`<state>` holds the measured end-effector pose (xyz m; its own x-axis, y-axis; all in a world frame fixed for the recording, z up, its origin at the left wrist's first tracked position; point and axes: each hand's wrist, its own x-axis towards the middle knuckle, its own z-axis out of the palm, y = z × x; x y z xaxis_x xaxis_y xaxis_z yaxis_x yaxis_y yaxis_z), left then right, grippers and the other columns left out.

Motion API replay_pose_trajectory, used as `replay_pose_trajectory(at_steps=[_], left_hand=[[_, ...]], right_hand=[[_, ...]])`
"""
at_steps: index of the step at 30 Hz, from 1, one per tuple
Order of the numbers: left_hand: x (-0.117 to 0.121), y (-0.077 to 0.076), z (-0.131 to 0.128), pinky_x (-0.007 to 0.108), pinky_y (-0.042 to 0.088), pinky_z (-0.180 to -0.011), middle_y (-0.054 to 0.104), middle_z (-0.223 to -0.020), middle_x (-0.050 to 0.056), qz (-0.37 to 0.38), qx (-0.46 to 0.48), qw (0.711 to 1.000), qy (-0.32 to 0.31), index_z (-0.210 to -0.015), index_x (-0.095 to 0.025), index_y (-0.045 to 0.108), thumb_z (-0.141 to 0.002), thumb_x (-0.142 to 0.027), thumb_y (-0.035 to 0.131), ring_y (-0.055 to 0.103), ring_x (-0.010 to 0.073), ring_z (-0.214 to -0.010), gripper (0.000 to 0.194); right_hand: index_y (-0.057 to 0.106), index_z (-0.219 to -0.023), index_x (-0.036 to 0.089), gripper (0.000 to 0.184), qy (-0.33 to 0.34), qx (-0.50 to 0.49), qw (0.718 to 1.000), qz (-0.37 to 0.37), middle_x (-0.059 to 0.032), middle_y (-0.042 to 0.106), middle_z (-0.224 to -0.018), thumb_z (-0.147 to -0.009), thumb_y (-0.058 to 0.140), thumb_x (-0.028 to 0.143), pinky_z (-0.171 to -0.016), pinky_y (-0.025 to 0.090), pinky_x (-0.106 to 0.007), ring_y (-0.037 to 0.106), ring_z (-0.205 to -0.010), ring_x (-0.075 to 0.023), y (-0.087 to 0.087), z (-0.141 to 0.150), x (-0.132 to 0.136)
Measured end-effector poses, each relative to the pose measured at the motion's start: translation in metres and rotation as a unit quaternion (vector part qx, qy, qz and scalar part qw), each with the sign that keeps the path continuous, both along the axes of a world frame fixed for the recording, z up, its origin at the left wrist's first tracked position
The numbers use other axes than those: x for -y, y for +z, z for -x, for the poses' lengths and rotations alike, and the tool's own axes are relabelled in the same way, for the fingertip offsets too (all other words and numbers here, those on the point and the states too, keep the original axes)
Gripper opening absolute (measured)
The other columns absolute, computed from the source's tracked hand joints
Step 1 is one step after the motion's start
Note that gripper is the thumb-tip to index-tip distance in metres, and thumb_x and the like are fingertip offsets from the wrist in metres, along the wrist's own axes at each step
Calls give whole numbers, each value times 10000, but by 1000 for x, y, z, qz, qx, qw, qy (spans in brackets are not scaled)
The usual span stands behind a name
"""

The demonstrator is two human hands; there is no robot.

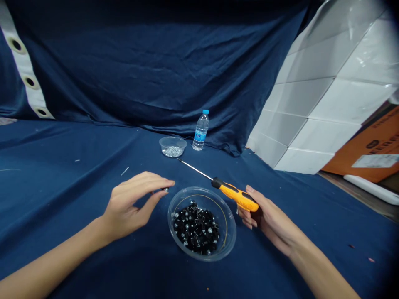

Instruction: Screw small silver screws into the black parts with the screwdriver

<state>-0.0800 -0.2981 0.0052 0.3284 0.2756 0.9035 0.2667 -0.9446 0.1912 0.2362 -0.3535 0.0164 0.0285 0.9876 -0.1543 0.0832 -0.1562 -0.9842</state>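
Note:
My left hand [134, 203] pinches a small black piece with a shiny metal screw head [166, 189] between thumb and fingertips, just left of the near bowl's rim. In my right hand [264, 216] lies a screwdriver [238, 196] with an orange and black handle; its thin shaft points up and left, over the far side of the near bowl. That clear plastic bowl [231, 232] stands between my hands and holds many small black pieces [196, 228] with silvery screws among them. The fingers of my right hand are partly hidden behind the handle.
Farther back stands a second clear bowl [160, 143] with small silvery screws [173, 151]. A water bottle [200, 132] with a blue cap is upright beside it. Blue cloth [77, 191] covers the surface and hangs behind. White boxes [314, 99] and an orange box [370, 145] are stacked at right.

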Motion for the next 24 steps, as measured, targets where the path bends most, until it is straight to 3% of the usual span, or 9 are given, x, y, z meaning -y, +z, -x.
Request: replay_pose_trajectory(at_steps=[6, 10, 14, 19, 24], left_hand=[[10, -3, -12, 360, 608, -912, 806, -1065, 48, 105, -34, 990, -90, -1140, -212, 745, -907, -1, 651, 722, 184, -1022, 328], [11, -9, -15, 387, 571, -1014, 770, -1210, 46, 151, -90, 980, -89, -1109, -239, 762, -940, -56, 630, 676, 198, -1176, 282], [9, -11, -15, 421, 568, -993, 787, -1132, 47, 159, -115, 976, -96, -1125, -249, 748, -961, -92, 616, 674, 219, -1167, 263], [8, 14, -35, 405, 538, -918, 786, -900, 7, 149, -217, 957, -125, -987, -260, 760, -915, -112, 689, 718, 199, -904, 179], [12, 40, -79, 338, 514, -733, 753, -761, -32, 141, -441, 877, -126, -806, -242, 763, -705, -114, 865, 698, 205, -768, 192]], right_hand=[[542, -524, 182, 637, -35, 16, 999, -37, -19, 530, -573, -923, 538, 679, -566, 346, -305, 428, -519, -120, 1, 0, 0], [568, -549, 183, 609, -56, 20, 997, -47, -23, 536, -565, -924, 548, 662, -559, 343, -307, 448, -524, -128, 1, 1, -1], [593, -555, 179, 605, -55, 20, 996, -65, -30, 553, -572, -910, 560, 668, -549, 338, -303, 450, -526, -127, 1, 1, -1], [625, -561, 170, 612, -59, 32, 993, -99, -50, 592, -588, -873, 587, 695, -561, 362, -299, 463, -539, -133, -1, 4, -1], [631, -575, 166, 608, -72, 11, 991, -115, -46, 601, -583, -868, 594, 697, -562, 370, -290, 457, -527, -125, -2, 3, -2]])
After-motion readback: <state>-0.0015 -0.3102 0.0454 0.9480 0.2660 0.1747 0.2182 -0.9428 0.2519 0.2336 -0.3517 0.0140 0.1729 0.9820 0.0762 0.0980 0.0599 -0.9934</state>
